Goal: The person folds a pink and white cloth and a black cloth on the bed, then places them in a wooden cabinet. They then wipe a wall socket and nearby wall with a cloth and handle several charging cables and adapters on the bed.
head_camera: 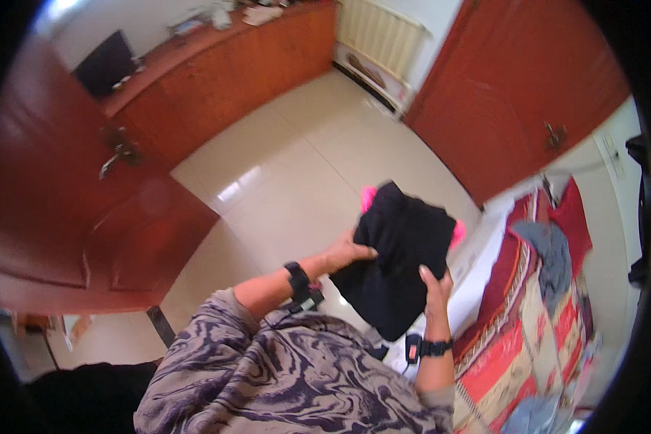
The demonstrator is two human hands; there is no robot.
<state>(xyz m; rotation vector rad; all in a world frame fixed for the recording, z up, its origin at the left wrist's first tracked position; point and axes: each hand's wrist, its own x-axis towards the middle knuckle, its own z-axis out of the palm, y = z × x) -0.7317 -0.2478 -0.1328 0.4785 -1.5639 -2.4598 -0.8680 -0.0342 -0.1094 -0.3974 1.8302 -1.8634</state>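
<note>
A black cloth garment with bright pink bits at two of its edges hangs in front of me, held up above the tiled floor. At its left edge my left hand grips the fabric, thumb lying over the front. On the right side my right hand pinches it in the same way, thumb on top. The fingers of both hands are largely hidden behind the cloth. Its lower corner droops toward my patterned shirt. Which kind of garment it is, I cannot tell.
To the right is a bed with a patterned cover, a grey cloth lying on it. A red-brown door stands open at left; another door is ahead right. A long wooden cabinet and a radiator line the far side.
</note>
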